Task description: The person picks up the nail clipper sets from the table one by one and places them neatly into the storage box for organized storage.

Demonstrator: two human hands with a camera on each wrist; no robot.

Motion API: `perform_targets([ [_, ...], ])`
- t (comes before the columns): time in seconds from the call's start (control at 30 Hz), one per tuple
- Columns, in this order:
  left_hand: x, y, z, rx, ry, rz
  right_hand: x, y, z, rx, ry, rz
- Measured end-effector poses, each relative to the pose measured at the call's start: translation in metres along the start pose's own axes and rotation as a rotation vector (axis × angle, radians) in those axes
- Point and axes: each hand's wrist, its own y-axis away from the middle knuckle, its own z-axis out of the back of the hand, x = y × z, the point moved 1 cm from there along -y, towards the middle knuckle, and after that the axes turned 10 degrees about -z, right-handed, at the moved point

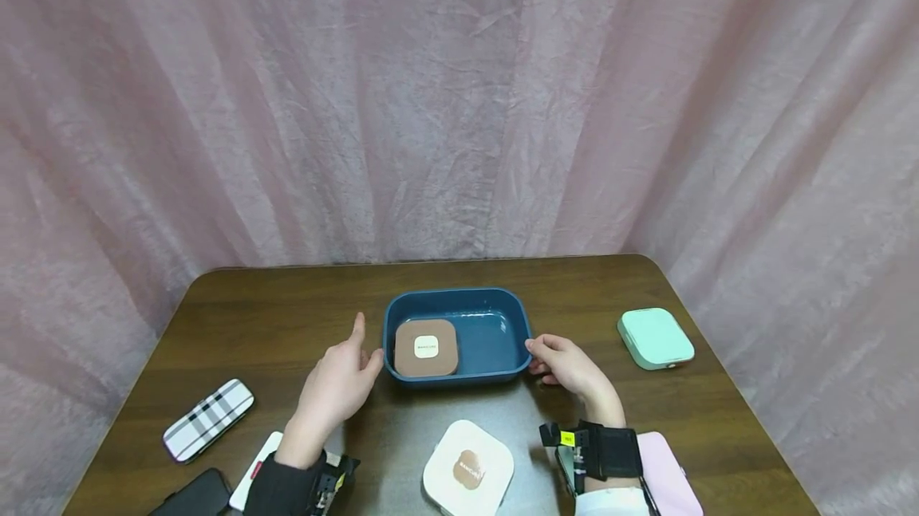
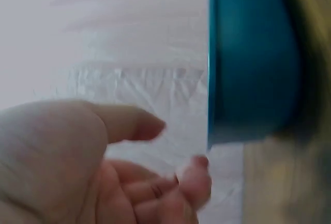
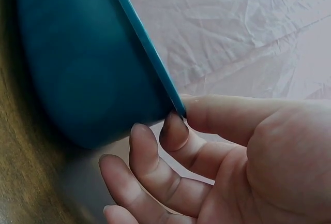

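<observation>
A blue tray [image 1: 491, 340] stands on the table with a brown square case [image 1: 425, 364] inside at its left. My right hand [image 1: 567, 368] pinches the tray's right rim between thumb and index finger; the right wrist view shows this hand [image 3: 253, 157] at the corner of the tray [image 3: 88, 69]. Beside the tray's left wall is my left hand [image 1: 333, 384], index finger pointing away and thumb close to the rim. In the left wrist view a gap separates the left hand [image 2: 67, 157] from the tray [image 2: 253, 63], and nothing is held.
A white case [image 1: 491, 448] lies in front of the tray. At the right are a mint case [image 1: 656, 338] and a pink item [image 1: 664, 476]. A plaid case [image 1: 208, 420], a black item [image 1: 194, 496] and a white item [image 1: 251, 472] lie at the left. Behind hangs a pink curtain [image 1: 459, 101].
</observation>
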Motion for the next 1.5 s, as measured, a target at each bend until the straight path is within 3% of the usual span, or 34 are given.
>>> perform_targets([
  [0.2, 0.014, 0.032, 0.025, -0.024, -0.129, -0.339, 0.0, 0.004, 0.001, -0.01, 0.012, -0.009],
  [0.3, 0.025, 0.052, 0.032, 0.021, -0.177, -0.49, 0.001, 0.004, 0.003, -0.024, 0.014, -0.013],
  [0.47, 0.047, 0.082, 0.037, 0.142, -0.256, -0.638, 0.001, 0.005, 0.006, -0.034, 0.028, -0.013],
  [0.6, 0.065, 0.097, 0.037, 0.269, -0.24, -0.656, 0.001, 0.005, 0.007, -0.038, 0.029, -0.021],
  [0.7, 0.071, 0.103, 0.035, 0.295, -0.249, -0.665, 0.0, 0.005, 0.007, -0.039, 0.026, -0.024],
  [0.77, 0.072, 0.106, 0.034, 0.278, -0.273, -0.685, -0.001, 0.006, 0.006, -0.037, 0.026, -0.029],
  [0.97, 0.075, 0.109, 0.034, 0.378, -0.297, -0.585, -0.003, 0.008, 0.005, -0.039, 0.023, -0.029],
  [1.07, 0.077, 0.108, 0.033, 0.378, -0.314, -0.596, -0.003, 0.007, 0.004, -0.044, 0.023, -0.027],
  [1.2, 0.08, 0.108, 0.03, 0.32, -0.365, -0.675, -0.005, 0.005, 0.004, -0.043, 0.02, -0.034],
  [1.3, 0.081, 0.107, 0.03, 0.311, -0.385, -0.697, -0.004, 0.003, 0.002, -0.036, 0.009, -0.025],
  [1.5, 0.08, 0.107, 0.033, 0.358, -0.348, -0.648, -0.002, 0.002, 0.0, -0.025, 0.003, -0.019],
])
